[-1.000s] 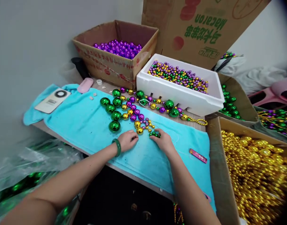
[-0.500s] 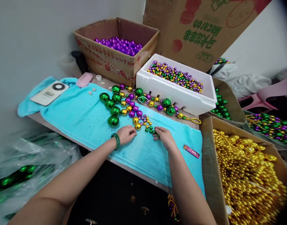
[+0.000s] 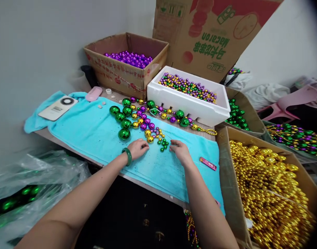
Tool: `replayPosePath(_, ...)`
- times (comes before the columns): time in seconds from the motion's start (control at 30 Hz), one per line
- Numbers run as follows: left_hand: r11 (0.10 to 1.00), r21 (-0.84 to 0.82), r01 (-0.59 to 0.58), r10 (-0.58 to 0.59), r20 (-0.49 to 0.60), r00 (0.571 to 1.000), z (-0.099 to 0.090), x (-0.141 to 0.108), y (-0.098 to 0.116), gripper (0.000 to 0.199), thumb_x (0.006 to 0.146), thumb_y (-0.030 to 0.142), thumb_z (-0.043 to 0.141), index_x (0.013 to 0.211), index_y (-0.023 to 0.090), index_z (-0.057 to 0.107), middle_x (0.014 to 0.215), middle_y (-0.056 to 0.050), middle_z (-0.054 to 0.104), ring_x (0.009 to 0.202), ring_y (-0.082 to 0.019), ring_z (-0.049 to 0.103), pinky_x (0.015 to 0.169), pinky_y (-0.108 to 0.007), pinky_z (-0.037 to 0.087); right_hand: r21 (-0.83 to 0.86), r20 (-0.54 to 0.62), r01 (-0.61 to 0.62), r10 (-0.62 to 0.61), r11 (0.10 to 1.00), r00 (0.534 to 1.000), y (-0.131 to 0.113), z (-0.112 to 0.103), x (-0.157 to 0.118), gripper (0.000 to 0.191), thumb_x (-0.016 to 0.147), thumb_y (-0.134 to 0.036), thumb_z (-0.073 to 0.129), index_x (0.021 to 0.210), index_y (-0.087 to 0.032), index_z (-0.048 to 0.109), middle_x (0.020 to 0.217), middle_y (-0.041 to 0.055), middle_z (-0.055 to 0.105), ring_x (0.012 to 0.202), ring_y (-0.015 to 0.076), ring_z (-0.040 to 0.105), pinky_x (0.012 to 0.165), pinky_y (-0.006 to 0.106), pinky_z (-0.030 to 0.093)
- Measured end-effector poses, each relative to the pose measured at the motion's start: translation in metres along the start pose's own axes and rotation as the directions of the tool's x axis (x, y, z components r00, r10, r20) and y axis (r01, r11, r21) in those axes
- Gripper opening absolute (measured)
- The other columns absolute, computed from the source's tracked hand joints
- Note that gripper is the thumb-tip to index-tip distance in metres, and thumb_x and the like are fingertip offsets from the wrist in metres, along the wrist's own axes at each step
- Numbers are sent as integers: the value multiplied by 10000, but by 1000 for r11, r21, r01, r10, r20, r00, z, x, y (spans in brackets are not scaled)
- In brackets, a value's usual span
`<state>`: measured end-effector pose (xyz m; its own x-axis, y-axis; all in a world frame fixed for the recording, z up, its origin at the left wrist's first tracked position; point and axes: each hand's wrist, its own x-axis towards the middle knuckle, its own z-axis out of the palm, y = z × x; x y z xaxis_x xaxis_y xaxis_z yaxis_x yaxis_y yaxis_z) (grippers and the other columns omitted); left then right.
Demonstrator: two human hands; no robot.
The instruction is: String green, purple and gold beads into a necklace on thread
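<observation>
A strand of shiny green, gold and purple beads [image 3: 137, 119] lies on a turquoise towel [image 3: 91, 133], running from large green balls down to small green beads [image 3: 163, 143]. My left hand [image 3: 137, 148], with a green bangle [image 3: 127, 156] on the wrist, rests on the towel with curled fingers just below a gold bead [image 3: 150, 139]. My right hand [image 3: 180, 151] lies right of the small green beads, its fingertips pinched together. Whether either hand grips a thread is too small to see.
A white foam box of mixed beads [image 3: 186, 103] and a carton of purple beads [image 3: 122, 74] stand behind the towel. Cartons of gold beads [image 3: 267, 183] and green beads [image 3: 237, 116] stand at right. A pink lighter [image 3: 208, 163] and a phone [image 3: 57, 108] lie on the towel.
My right hand has drawn back to the right off the small green beads, which now lie loose on the towel. My left hand has barely moved. The view has tilted slightly.
</observation>
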<state>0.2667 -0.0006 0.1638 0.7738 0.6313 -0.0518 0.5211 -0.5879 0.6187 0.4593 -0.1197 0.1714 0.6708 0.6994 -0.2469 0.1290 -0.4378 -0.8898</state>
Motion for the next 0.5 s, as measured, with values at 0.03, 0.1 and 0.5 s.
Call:
replayPosePath(0.03,1000,3,3,-2,-1,1000,0,0,0,211,801,306,507,833,187,678,846,-37,597,744,-156,566,730,-282,430,-30,-21,21,-21,999,1000,0,-2,0,355,665,-126,552,995,-141,684,948,80,691,631,145,653,645,287,536)
replayPosePath(0.1,1000,5,5,-5,0,1000,0,-2,0,211,802,306,505,835,191,679,849,-36,595,750,-157,569,733,-283,434,-105,-88,57,-66,993,994,1,-12,3,353,686,-162,535,1008,-144,680,947,81,691,633,155,648,638,293,523)
replayPosePath(0.5,990,132,-50,26,181,983,-17,10,16,208,806,315,525,845,182,680,873,-47,655,842,-182,594,774,-279,435,-530,-59,98,-152,842,987,5,-74,34,136,650,-136,563,670,-176,691,705,28,677,705,162,597,641,234,408)
